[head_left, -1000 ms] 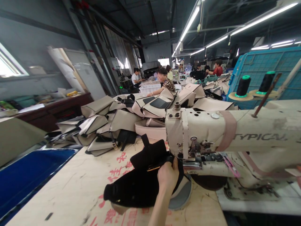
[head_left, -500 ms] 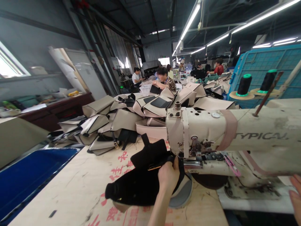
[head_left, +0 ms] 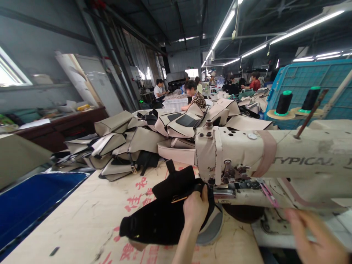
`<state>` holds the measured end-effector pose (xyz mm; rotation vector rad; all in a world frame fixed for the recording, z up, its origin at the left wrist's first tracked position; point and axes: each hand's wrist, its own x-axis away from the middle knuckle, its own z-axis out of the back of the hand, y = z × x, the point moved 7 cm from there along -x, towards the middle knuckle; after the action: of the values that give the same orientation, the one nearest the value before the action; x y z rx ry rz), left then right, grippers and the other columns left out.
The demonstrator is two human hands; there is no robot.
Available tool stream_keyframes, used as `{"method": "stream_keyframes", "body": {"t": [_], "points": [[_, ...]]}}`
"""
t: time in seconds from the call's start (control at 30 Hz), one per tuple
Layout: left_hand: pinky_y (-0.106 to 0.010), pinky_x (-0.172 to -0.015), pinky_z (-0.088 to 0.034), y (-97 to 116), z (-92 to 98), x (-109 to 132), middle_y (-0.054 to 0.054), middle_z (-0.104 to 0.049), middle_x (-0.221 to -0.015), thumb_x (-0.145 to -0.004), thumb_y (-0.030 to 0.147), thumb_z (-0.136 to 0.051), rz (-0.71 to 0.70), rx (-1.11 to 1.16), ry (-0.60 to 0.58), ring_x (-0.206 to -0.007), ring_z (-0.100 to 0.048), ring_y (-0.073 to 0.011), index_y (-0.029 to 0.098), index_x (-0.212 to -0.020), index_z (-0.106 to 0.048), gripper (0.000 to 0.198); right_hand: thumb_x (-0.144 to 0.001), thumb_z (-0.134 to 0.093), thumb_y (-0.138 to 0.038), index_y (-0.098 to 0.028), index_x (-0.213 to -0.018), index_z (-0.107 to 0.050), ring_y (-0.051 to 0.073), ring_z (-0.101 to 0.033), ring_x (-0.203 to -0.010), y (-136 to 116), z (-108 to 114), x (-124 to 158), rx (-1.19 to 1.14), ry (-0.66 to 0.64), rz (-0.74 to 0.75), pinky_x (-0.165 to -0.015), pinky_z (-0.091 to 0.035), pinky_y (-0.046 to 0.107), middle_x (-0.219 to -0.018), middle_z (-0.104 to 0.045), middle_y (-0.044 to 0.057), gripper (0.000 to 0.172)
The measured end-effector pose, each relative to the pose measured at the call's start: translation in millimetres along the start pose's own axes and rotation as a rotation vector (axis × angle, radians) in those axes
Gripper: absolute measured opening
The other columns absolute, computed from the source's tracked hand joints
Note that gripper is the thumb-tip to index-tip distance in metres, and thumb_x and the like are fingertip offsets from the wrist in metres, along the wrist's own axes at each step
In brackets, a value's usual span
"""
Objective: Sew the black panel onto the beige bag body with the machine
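Note:
My left hand (head_left: 195, 207) is closed on the edge of a black bag (head_left: 154, 222), holding it against the sewing machine (head_left: 233, 154) below the needle area. The bag lies on its side with a black flap (head_left: 174, 181) folded out toward the back. A gold-coloured metal strip (head_left: 179, 198) shows beside my fingers, and a grey panel (head_left: 213, 229) shows under the bag on the right. My right hand (head_left: 316, 233), slightly blurred, hangs in front of the machine base, right of the bag. Its fingers are stretched out and nothing shows in them.
Beige bags with black edging (head_left: 145, 141) are heaped behind the wooden tabletop (head_left: 82, 216). Pink-handled snips (head_left: 268, 193) lie at the machine arm. Black thread spools (head_left: 283, 103) stand behind it. A blue-lined bin (head_left: 35, 205) is at left; several people work farther back.
My right hand has come in from the right edge toward the machine base. My left hand stays on the black bag, with little change. The view has shifted slightly.

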<state>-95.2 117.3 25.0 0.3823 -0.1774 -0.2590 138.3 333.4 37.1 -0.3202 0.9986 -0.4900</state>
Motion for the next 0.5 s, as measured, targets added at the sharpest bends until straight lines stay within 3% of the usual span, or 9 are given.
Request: {"method": "stream_keyframes", "body": {"t": [0.03, 0.1, 0.13, 0.2, 0.37, 0.43, 0.5], "points": [[-0.027, -0.068, -0.042, -0.1, -0.1, 0.0, -0.017, -0.068, -0.085, -0.088, 0.046, -0.027, 0.002, -0.004, -0.002, -0.085, -0.063, -0.0243, 0.010, -0.081, -0.066, 0.054, -0.083, -0.051, -0.043, -0.027, -0.089, -0.060, 0.016, -0.061, -0.072, -32.9, -31.5, 6.1, -0.125, -0.164, 0.041, -0.070, -0.045, 0.025, -0.084, -0.065, 0.001, 0.019], [-0.027, -0.068, -0.042, -0.2, -0.3, -0.1, -0.016, -0.068, -0.085, -0.088, 0.046, -0.026, 0.000, -0.015, -0.006, -0.085, -0.064, -0.0241, 0.010, -0.081, -0.066, 0.054, -0.087, -0.044, -0.041, -0.025, -0.097, -0.056, 0.015, -0.060, -0.068, -77.3, -94.4, 19.6, -0.370, -0.466, -0.144, -0.063, -0.044, 0.024, -0.088, -0.063, 0.001, 0.023], [-0.027, -0.068, -0.042, -0.2, -0.4, -0.1, -0.016, -0.068, -0.085, -0.089, 0.046, -0.026, -0.004, -0.020, -0.008, -0.085, -0.064, -0.0239, 0.010, -0.081, -0.066, 0.054, -0.087, -0.041, -0.043, -0.023, -0.094, -0.056, 0.018, -0.059, -0.071, -94.1, -119.3, 24.1, -0.469, -0.550, -0.237, -0.066, -0.042, 0.027, -0.086, -0.063, 0.003, 0.025], [-0.026, -0.068, -0.041, 0.2, -0.2, -0.4, -0.015, -0.068, -0.085, -0.089, 0.045, -0.026, -0.012, -0.027, -0.011, -0.085, -0.063, -0.0234, 0.011, -0.082, -0.066, 0.053, -0.084, -0.044, -0.045, -0.020, -0.083, -0.056, 0.022, -0.056, -0.071, -114.0, -151.2, 24.4, -0.579, -0.587, -0.357, -0.065, -0.038, 0.029, -0.078, -0.061, 0.005, 0.028], [-0.026, -0.067, -0.041, 1.5, 0.0, -1.1, -0.015, -0.068, -0.084, -0.088, 0.045, -0.027, -0.018, -0.027, -0.018, -0.083, -0.064, -0.0231, 0.011, -0.081, -0.066, 0.052, -0.079, -0.048, -0.049, -0.019, -0.061, -0.050, 0.017, -0.049, -0.059, -115.6, -172.8, 19.9, -0.737, -0.548, -0.539, -0.056, -0.033, 0.026, -0.058, -0.053, 0.001, 0.035], [-0.026, -0.067, -0.041, 1.8, -0.6, -1.4, -0.016, -0.068, -0.083, -0.088, 0.046, -0.027, -0.013, -0.023, -0.020, -0.082, -0.064, -0.0233, 0.010, -0.080, -0.066, 0.053, -0.076, -0.050, -0.052, -0.018, -0.060, -0.050, 0.015, -0.046, -0.057, -113.2, -175.4, 26.7, -0.815, -0.514, -0.675, -0.053, -0.034, 0.024, -0.056, -0.051, 0.000, 0.037], [-0.027, -0.066, -0.041, 1.9, -1.2, -2.0, -0.015, -0.068, -0.081, -0.088, 0.046, -0.027, -0.005, -0.026, -0.019, -0.081, -0.064, -0.0235, 0.011, -0.080, -0.066, 0.053, -0.073, -0.050, -0.055, -0.019, -0.060, -0.047, 0.012, -0.037, -0.044, -114.2, -181.2, 37.9, -0.891, -0.484, -0.853, -0.042, -0.029, 0.022, -0.046, -0.039, -0.004, 0.039]]}}
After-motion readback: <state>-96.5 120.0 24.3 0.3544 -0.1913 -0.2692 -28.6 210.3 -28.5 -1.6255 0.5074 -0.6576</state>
